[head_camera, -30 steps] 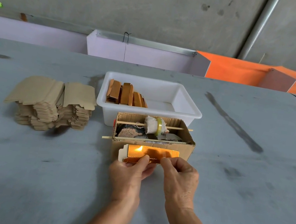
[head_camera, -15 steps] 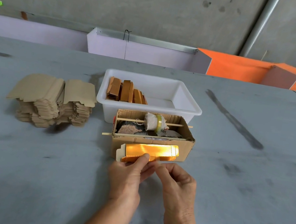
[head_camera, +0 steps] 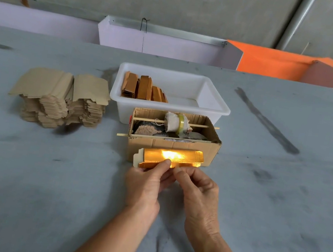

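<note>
The gold-foil carton (head_camera: 169, 158) is held up just in front of the open cardboard box (head_camera: 213, 154), clear of the grey table (head_camera: 44, 183), lying long-ways with its shiny face towards the person. The left hand (head_camera: 143, 187) grips it from below, thumb pressed on the foil near the middle of the lower edge and fingers tucked behind. The right hand (head_camera: 198, 197) is curled in close, its thumb and forefinger nipping that same lower edge right beside the left thumb. From where I stand it looks like thin card: next to no weight, stiff only along its creases, quick to dent or kink, and the foil probably slick under the fingers. I'd hold it by the folded edges and flaps, as both hands do, not squeeze the flat panel. Compared with a second ago, the right hand has slid off the carton's right part and in towards the middle, so the right end and its perforated flap now show, and the glare has moved from the left end to the centre. The tape roll (head_camera: 175, 123) on its stick in the box, the white tub (head_camera: 217, 109) with folded cartons (head_camera: 143, 89) and the stack of flat blanks (head_camera: 59, 99) sit as they did.
</note>
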The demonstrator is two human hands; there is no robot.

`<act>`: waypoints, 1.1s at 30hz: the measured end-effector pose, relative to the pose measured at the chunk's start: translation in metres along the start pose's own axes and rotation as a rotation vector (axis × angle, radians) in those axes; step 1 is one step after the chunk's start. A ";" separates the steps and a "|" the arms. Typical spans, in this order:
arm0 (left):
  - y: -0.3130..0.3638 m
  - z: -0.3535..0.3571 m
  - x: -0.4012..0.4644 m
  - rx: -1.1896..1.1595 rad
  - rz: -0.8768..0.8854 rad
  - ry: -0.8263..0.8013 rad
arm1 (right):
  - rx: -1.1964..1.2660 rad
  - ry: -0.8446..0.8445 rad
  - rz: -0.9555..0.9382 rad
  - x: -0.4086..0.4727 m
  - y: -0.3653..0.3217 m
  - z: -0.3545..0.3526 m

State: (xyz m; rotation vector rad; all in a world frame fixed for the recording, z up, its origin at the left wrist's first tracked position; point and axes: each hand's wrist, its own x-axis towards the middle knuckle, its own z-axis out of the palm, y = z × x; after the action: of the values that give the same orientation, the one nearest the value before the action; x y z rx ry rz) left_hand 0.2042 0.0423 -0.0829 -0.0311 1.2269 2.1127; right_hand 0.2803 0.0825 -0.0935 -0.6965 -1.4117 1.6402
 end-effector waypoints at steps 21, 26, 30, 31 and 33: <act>-0.002 -0.002 0.003 -0.035 -0.026 -0.023 | -0.044 0.063 0.064 0.005 0.002 0.005; -0.003 -0.001 0.004 -0.034 -0.029 -0.016 | -0.081 0.076 0.071 0.007 0.002 0.007; -0.004 -0.002 0.006 -0.028 -0.024 0.000 | -0.099 0.087 0.081 0.008 0.003 0.007; -0.004 -0.002 0.006 -0.026 -0.023 0.004 | -0.103 0.093 0.083 0.008 0.003 0.007; -0.005 -0.002 0.007 -0.024 -0.021 0.010 | -0.109 0.099 0.089 0.008 0.003 0.008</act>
State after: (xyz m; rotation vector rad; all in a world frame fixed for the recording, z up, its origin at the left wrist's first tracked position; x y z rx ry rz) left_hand 0.2012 0.0457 -0.0899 -0.0646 1.2016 2.1116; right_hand 0.2694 0.0857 -0.0936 -0.9025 -1.4246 1.5826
